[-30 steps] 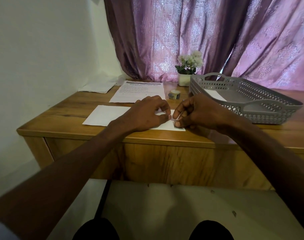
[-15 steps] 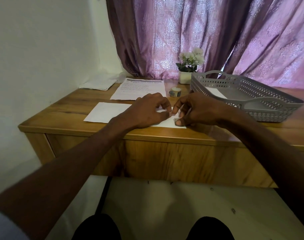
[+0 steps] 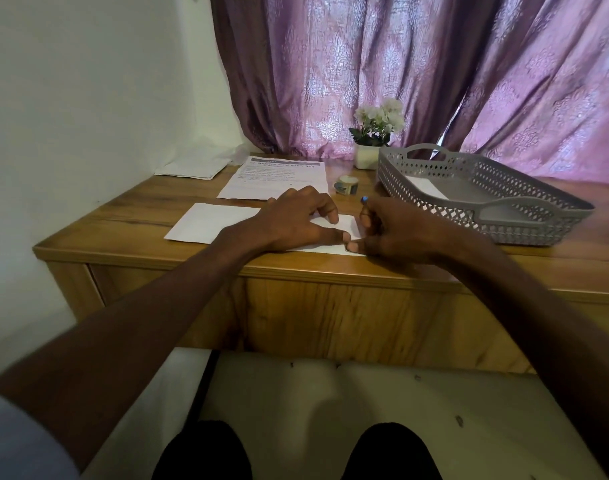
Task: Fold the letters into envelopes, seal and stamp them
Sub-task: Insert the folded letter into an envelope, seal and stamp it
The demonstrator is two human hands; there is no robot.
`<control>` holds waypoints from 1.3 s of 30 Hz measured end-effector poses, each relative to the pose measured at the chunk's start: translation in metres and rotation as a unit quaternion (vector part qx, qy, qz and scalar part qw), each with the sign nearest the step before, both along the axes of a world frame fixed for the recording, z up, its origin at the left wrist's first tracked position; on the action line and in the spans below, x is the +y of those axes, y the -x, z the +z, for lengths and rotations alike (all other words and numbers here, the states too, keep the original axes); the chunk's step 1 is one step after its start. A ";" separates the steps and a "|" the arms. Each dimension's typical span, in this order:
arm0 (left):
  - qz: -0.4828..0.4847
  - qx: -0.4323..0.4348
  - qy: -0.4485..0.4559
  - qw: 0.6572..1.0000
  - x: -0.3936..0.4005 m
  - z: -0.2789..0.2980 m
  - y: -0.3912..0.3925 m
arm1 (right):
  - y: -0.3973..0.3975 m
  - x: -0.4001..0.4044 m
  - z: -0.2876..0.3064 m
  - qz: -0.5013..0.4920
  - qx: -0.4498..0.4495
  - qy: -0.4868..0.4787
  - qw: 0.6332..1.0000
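A white envelope (image 3: 209, 223) lies flat near the front edge of the wooden table (image 3: 129, 216). My left hand (image 3: 296, 220) rests on its right half, fingertips and thumb pressing the paper down. My right hand (image 3: 396, 230) sits at the envelope's right end with its fingers curled. Its thumb tip touches the near right corner beside my left thumb. A small blue-tipped thing (image 3: 364, 199) sticks up from its curled fingers; what it is I cannot tell. A printed letter (image 3: 275, 178) lies behind the envelope.
A small tape roll (image 3: 346, 185) stands behind my hands. A grey perforated basket (image 3: 538, 216) holding a white sheet (image 3: 429, 188) fills the right side. A potted white flower (image 3: 368, 154) and a pile of white papers (image 3: 192, 166) sit at the back, against curtain and wall.
My right hand has shifted slightly right and lowered its thumb onto the envelope's near corner. The blue tip now shows above its fingers. My left hand stays on the envelope.
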State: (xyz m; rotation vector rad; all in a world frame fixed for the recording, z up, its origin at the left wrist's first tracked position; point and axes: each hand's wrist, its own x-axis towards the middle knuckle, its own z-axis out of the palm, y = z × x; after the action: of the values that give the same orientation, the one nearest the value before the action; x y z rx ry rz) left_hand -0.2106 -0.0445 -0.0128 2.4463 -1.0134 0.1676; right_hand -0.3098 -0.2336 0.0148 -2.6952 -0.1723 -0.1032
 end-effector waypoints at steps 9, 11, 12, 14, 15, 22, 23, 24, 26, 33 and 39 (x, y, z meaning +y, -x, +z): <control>0.007 0.007 -0.034 0.999 0.000 0.000 -0.003 | -0.002 -0.001 -0.016 -0.019 -0.050 -0.009 0.999; 0.011 0.011 -0.037 0.999 0.000 0.001 -0.002 | -0.001 0.001 -0.010 -0.007 -0.020 -0.003 1.000; 0.013 0.012 -0.038 0.999 0.000 0.001 -0.001 | 0.000 0.002 -0.005 -0.001 0.000 0.000 1.000; 0.013 0.009 -0.041 0.999 -0.001 0.000 -0.003 | 0.001 0.001 0.002 0.011 0.040 -0.007 0.999; 0.012 0.007 -0.041 0.999 0.000 0.000 -0.003 | 0.002 0.000 0.004 0.012 0.053 -0.027 0.998; 0.007 0.012 -0.030 0.999 0.001 0.000 -0.004 | 0.000 -0.001 -0.014 -0.079 -0.074 -0.110 0.988; 0.007 0.014 -0.030 0.999 0.000 0.000 -0.005 | -0.001 0.000 -0.015 -0.086 -0.081 -0.110 0.987; 0.006 0.015 -0.032 0.999 0.000 -0.001 -0.005 | -0.002 0.001 -0.016 -0.092 -0.082 -0.113 0.986; 0.003 0.015 -0.033 0.999 0.000 -0.002 -0.006 | -0.005 0.002 -0.017 -0.107 -0.076 -0.116 0.985; 0.014 0.003 -0.030 0.999 -0.001 -0.004 -0.009 | -0.006 0.005 -0.021 -0.120 -0.120 -0.085 0.982; 0.007 0.005 -0.027 1.000 0.001 -0.005 -0.010 | 0.000 -0.003 -0.018 -0.103 -0.081 -0.120 0.984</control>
State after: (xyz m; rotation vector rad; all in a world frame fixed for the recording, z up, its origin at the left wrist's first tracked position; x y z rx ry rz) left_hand -0.2004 -0.0439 -0.0174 2.5008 -1.0086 0.1335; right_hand -0.3096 -0.2370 -0.0029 -2.4556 0.0689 -0.3811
